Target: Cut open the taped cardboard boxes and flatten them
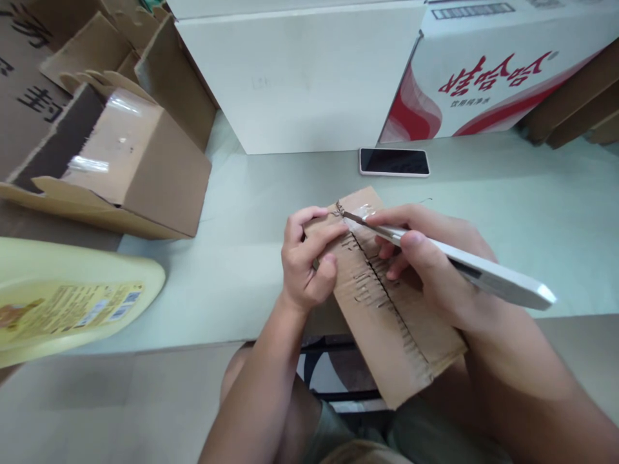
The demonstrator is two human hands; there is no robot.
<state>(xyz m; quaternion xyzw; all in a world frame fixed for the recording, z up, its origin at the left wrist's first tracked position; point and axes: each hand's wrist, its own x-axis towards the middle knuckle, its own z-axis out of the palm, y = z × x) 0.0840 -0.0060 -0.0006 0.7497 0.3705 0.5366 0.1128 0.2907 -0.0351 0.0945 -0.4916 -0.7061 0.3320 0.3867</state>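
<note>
A small brown cardboard box [372, 328] lies tilted across the table's front edge, above my lap. A dark seam runs down its top between rows of short cuts, with scraps of clear tape [362, 211] at the far end. My left hand [309, 258] is closed round the box's far left edge, fingers bent onto the top. My right hand [435, 258] grips a white utility knife [498, 277], its handle pointing back to the right. The knife's thin blade touches the far end of the seam, close to my left fingertips. The box's underside is hidden.
A phone [394, 162] lies beyond the box on the pale green tabletop [242, 225]. Large white cartons [309, 77] stand at the back. Open brown boxes [164, 167] and a yellow bottle [72, 296] are at the left; more cardboard [575, 96] is at the right.
</note>
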